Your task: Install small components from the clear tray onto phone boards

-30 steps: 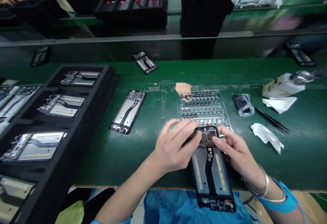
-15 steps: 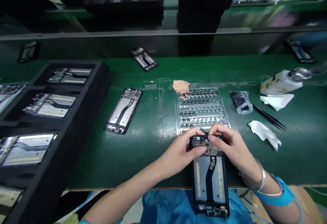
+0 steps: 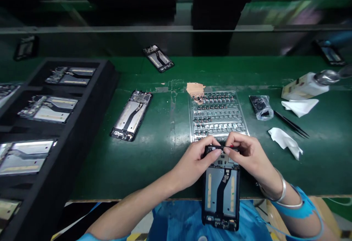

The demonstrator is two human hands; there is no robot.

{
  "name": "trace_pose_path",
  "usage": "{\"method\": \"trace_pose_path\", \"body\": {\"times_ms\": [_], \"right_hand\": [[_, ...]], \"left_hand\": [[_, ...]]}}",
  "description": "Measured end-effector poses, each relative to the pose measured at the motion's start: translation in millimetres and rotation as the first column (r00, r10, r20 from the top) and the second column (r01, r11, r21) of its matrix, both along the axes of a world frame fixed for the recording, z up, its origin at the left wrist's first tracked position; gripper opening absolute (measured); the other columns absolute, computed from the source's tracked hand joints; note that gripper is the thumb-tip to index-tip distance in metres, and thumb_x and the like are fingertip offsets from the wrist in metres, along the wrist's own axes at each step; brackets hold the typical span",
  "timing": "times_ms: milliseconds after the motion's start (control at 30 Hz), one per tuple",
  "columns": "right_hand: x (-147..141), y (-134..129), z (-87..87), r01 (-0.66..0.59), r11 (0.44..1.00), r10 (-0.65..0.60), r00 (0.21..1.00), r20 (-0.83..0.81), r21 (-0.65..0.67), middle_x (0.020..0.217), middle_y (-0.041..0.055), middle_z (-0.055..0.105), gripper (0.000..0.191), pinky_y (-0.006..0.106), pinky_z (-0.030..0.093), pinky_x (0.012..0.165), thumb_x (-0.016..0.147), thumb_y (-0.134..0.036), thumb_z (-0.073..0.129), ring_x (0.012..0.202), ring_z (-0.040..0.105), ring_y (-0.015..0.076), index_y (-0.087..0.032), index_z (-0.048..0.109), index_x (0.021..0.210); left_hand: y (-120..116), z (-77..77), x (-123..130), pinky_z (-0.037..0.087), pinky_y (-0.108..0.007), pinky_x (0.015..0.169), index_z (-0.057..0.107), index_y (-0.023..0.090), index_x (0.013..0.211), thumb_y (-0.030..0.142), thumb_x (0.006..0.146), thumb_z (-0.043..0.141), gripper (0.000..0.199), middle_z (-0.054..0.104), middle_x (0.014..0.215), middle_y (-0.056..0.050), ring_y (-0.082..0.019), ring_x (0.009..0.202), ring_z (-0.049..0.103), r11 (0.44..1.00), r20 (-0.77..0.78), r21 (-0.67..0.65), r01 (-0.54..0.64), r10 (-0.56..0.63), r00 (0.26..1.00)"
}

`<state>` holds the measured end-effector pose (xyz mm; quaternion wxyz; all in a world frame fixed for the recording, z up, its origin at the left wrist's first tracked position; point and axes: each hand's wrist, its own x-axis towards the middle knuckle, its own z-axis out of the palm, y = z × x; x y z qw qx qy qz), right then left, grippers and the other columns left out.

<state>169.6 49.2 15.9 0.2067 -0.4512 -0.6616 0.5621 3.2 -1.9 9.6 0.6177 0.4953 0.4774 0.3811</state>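
Note:
An opened phone (image 3: 213,193), its circuit board and black ribbon cable showing, is held over the table's front edge. My left hand (image 3: 199,156) grips its top left corner, the thumb lying on the upper board. At the top right, my right hand (image 3: 244,151) pinches the phone's upper edge with thumb and bent index finger. Both thumb tips nearly meet at the middle of the top edge. Any small part between the fingertips is hidden. Just beyond my hands lies a clear plastic tray (image 3: 191,116) with rows of tiny components.
Left of my hands another opened phone (image 3: 130,116) lies on the green table (image 3: 154,167). A black foam tray (image 3: 90,112) of phones stands at far left. On the right are black tweezers (image 3: 292,124), white wipes (image 3: 286,142), a plastic bag (image 3: 261,107) and a pump bottle (image 3: 302,86).
The phone's lower end has swung slightly left. My left thumb has slid up toward the top edge; my right hand still pinches there. The whole view has shifted slightly.

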Motion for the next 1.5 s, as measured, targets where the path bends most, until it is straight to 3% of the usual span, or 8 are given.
{"method": "trace_pose_path", "body": {"times_ms": [267,400,633,800,933,1033,1300,1500], "right_hand": [[3,-6,1.0,-0.059,0.996,0.056,0.998,-0.037,-0.067,0.053,-0.0055,0.037,0.025,0.021,0.027,0.045,0.081,-0.032,0.056,0.048,0.034,0.0083,-0.02,0.043,0.064],[6,-4,3.3,0.05,0.963,-0.099,0.98,-0.174,-0.264,0.046,-0.0075,0.04,0.025,0.018,0.025,0.037,0.083,-0.039,0.055,0.038,0.036,0.0068,-0.021,0.045,0.07],[7,-2,1.3,0.203,0.925,-0.322,0.866,-0.381,-0.321,0.056,-0.0043,0.049,0.019,0.017,0.036,0.036,0.083,-0.04,0.055,0.044,0.046,0.009,-0.022,0.051,0.083],[12,-5,1.6,0.222,0.972,-0.232,0.876,-0.423,-0.076,0.082,0.0015,0.056,0.033,0.021,0.045,0.053,0.082,-0.036,0.059,0.064,0.054,0.0121,-0.025,0.054,0.113],[15,-7,1.6,0.144,0.99,-0.132,0.91,-0.392,0.0,0.071,0.0006,0.055,0.012,0.022,0.045,0.059,0.084,-0.032,0.058,0.063,0.055,0.0117,-0.02,0.061,0.082],[14,-9,1.2,0.132,0.99,-0.138,0.901,-0.411,-0.044,0.063,-0.0024,0.055,0.013,0.021,0.042,0.052,0.086,-0.029,0.056,0.051,0.053,0.0082,-0.02,0.057,0.078],[14,-11,2.0,0.151,0.988,-0.15,0.904,-0.399,-0.03,0.059,-0.0042,0.055,0.012,0.019,0.041,0.048,0.087,-0.027,0.055,0.046,0.053,0.0071,-0.019,0.056,0.078],[13,-9,2.4,0.239,0.903,-0.206,0.97,-0.127,0.357,0.058,-0.005,0.053,0.03,0.022,0.039,0.05,0.088,-0.031,0.052,0.048,0.049,0.0088,-0.022,0.053,0.116]], "left_hand": [[3,0.3,-5,0.029,-0.022,0.056,0.052,0.017,0.079,0.032,0.085,0.051,0.016,0.043,0.067,0.004,-0.01,0.061,0.038,1.0,-0.025,0.022,0.019,-0.018,1.0],[-3,7.5,-4,0.043,-0.027,0.07,0.044,0.023,0.116,0.039,0.083,0.056,0.038,0.059,0.097,-0.003,-0.017,0.084,0.055,0.997,-0.135,0.055,-0.056,0.063,0.989],[-19,12.9,0,0.034,-0.052,0.097,0.033,0.039,0.136,0.023,0.074,0.062,0.07,0.026,0.145,-0.007,-0.034,0.126,0.034,0.859,-0.637,0.492,0.141,0.244,0.731],[-13,17.5,-8,0.048,-0.037,0.08,0.036,0.024,0.137,0.026,0.07,0.055,0.069,0.047,0.124,-0.013,-0.026,0.103,0.053,0.973,0.104,0.19,0.134,-0.155,0.982],[-1,1.0,-5,0.047,-0.027,0.053,0.049,0.003,0.119,0.051,0.063,0.047,0.074,0.058,0.077,-0.011,-0.019,0.06,0.059,0.861,0.821,-0.145,0.487,-0.17,0.546],[5,-13.2,-2,0.046,-0.025,0.051,0.052,0.0,0.11,0.052,0.057,0.048,0.075,0.058,0.074,-0.012,-0.019,0.057,0.061,0.787,0.905,-0.174,0.592,-0.109,0.411],[6,-18.9,0,0.046,-0.025,0.052,0.053,0.001,0.111,0.051,0.054,0.052,0.076,0.06,0.076,-0.012,-0.02,0.058,0.062,0.751,0.925,-0.189,0.633,-0.079,0.37],[4,-5.4,-3,0.048,-0.03,0.057,0.053,0.005,0.116,0.058,0.078,0.037,0.067,0.062,0.092,-0.016,-0.021,0.06,0.063,0.938,0.804,-0.242,0.246,0.052,0.592]]}}
